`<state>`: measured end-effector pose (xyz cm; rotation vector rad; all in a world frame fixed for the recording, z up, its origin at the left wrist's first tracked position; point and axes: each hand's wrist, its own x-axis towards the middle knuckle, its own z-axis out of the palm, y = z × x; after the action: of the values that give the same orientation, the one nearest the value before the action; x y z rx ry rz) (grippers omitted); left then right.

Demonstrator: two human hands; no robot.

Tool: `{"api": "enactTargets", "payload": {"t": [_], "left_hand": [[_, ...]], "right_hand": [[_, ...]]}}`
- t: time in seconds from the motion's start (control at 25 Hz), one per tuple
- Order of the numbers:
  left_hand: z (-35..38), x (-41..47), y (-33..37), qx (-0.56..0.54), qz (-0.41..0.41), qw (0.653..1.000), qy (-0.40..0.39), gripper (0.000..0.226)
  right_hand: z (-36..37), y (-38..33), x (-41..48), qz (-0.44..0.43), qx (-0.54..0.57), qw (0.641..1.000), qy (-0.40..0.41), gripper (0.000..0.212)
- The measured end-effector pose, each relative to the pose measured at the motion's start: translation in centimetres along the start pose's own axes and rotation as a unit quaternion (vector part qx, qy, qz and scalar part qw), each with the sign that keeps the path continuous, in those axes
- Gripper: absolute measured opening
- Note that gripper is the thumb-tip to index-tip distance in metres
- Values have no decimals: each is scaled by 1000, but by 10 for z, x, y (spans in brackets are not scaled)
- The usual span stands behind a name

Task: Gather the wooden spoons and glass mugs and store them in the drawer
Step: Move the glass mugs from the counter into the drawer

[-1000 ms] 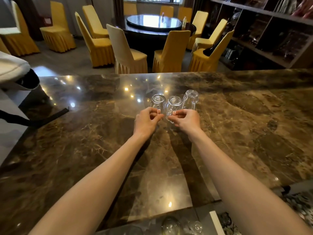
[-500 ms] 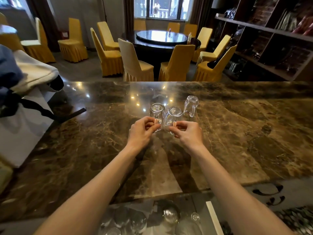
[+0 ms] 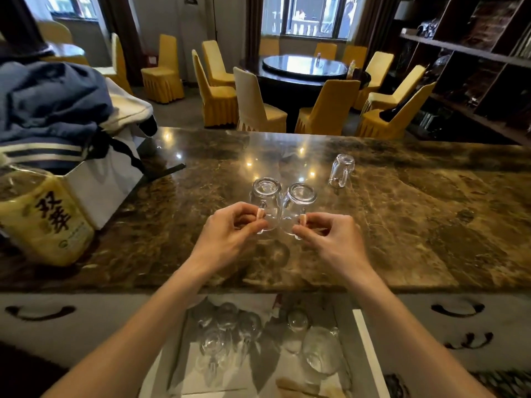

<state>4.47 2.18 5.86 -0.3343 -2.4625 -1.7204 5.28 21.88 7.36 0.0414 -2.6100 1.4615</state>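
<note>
Two clear glass mugs hang upside down just above the brown marble counter (image 3: 416, 214). My left hand (image 3: 230, 234) pinches the handle of the left mug (image 3: 265, 196). My right hand (image 3: 330, 239) pinches the handle of the right mug (image 3: 298, 202). The two mugs touch side by side. A third glass mug (image 3: 341, 170) stands upside down on the counter, farther back and to the right, apart from both hands. Below the counter's front edge an open drawer (image 3: 370, 354) holds several glasses (image 3: 227, 328) and what looks like a wooden spoon (image 3: 301, 387) at its front.
A yellow jug with black characters (image 3: 43, 219) and a white bag topped with a blue garment (image 3: 57, 110) crowd the counter's left end. Shut drawers with dark handles (image 3: 457, 308) flank the open one. Yellow chairs around a round table (image 3: 304, 67) and dark shelves lie beyond.
Both hands have lifted two of the mugs by their handles and drawn them toward me, leaving the third behind. The view has tilted down, showing the open drawer.
</note>
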Motion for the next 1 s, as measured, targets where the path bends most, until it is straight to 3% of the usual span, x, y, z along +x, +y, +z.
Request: {"api": "enactTargets", "payload": {"t": [0.24, 0.48, 1.0], "left_hand": [[-20, -46, 19, -42, 0, 999, 13, 13], [-33, -104, 6, -26, -29, 999, 22, 17], [-13, -192, -64, 37, -170, 976, -134, 13]], "right_hand": [[2, -15, -38, -22, 39, 999, -11, 13], [13, -12, -78, -29, 30, 997, -62, 19], [54, 55, -163, 72, -39, 984, -156, 9]]}}
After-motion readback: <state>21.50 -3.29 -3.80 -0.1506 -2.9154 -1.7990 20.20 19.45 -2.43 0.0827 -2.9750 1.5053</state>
